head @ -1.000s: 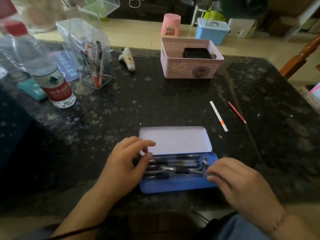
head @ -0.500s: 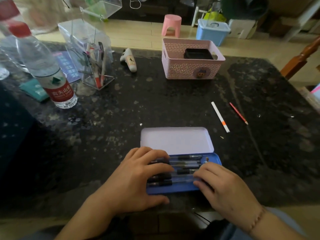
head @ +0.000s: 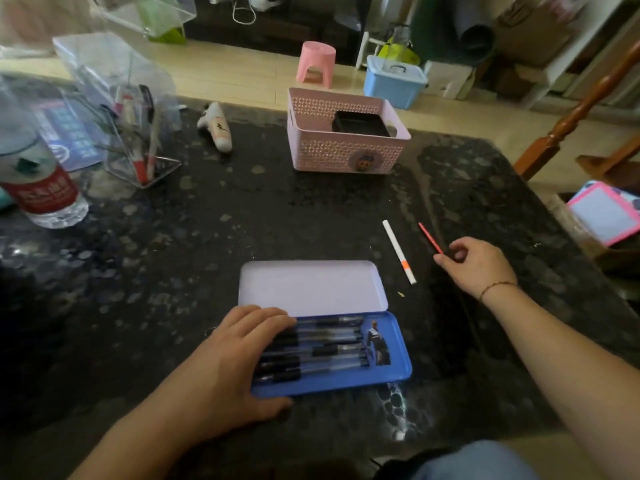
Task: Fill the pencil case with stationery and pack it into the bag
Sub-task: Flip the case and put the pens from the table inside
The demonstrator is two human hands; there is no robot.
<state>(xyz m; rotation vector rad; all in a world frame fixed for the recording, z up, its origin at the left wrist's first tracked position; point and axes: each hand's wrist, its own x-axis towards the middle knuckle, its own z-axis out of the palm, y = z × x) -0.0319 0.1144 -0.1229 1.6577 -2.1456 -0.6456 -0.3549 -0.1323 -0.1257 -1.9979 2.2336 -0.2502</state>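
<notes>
The blue pencil case lies open near the table's front edge, its pale lid flat behind it. Several black-capped pens lie side by side in the tray. My left hand rests flat on the pens' left ends, thumb along the case's front rim. A white pen with an orange band and a thin red pencil lie to the case's right. My right hand is at the red pencil's near end, thumb and forefinger pinching it; the tip is hidden under the fingers.
A pink basket holding a black box stands at the back. At the left are a water bottle, a clear holder with pens and a small white toy. A pink-framed board lies off the table's right edge.
My right hand left the case and reached right and forward to the red pencil. My left hand stayed on the pens in the case.
</notes>
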